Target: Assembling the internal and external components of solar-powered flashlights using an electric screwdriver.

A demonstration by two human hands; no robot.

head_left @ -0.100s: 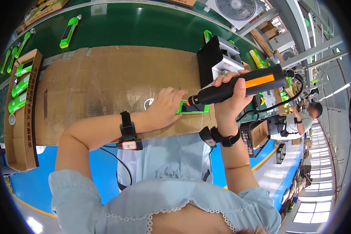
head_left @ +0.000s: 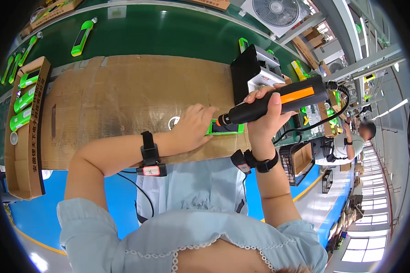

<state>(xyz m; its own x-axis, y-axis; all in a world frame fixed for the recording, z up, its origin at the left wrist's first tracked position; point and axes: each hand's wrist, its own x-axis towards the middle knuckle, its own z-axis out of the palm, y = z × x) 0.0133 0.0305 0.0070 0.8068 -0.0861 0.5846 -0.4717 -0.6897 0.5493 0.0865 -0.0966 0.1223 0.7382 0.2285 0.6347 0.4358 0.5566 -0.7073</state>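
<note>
My right hand [head_left: 266, 113] is wrapped around a black electric screwdriver [head_left: 282, 101] with an orange stripe. The driver lies nearly level, its red-orange tip at the left end of a green handheld device [head_left: 228, 133] that has a dark panel. Whether the bit touches the device is too small to tell. Over the left end of this device, my left hand [head_left: 195, 123] grips it against the cardboard, with the fingers hiding that part. A white ring-like shape [head_left: 173, 122] shows just left of those fingers.
A cardboard sheet [head_left: 123, 86] covers the green bench. At left, an open carton [head_left: 38, 132] holds several green devices. Another green device [head_left: 82, 38] lies at the far left. A black-and-white machine [head_left: 259, 68] stands beyond my right hand, and the driver's cord [head_left: 325, 123] loops rightward. A co-worker [head_left: 351, 141] is farther right.
My right hand and the screwdriver have shifted slightly left, with the tip a little lower. My left hand stays in place on the device.
</note>
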